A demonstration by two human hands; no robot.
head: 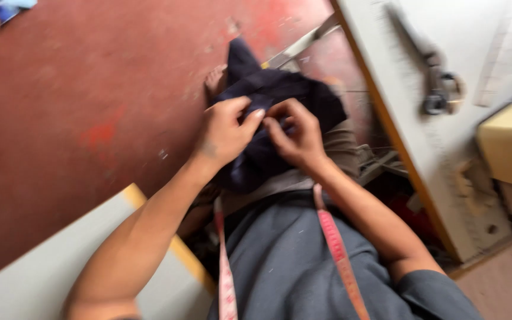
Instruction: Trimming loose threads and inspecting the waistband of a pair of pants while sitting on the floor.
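Around the neck hangs a pink measuring tape [336, 249]. Both hands, left hand [225, 131] and right hand [294, 135], pinch the dark blue cloth [268, 95] over the lap, fingers closed on its fold; scissors [431, 65] lie on the table [481, 35].

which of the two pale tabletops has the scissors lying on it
The white tabletop at upper right: the dark scissors lie there near a cream sewing machine. The grey tabletop at lower left shows only its yellow edge.

Open red floor [78, 101] leftward; table [445, 118] close on right.
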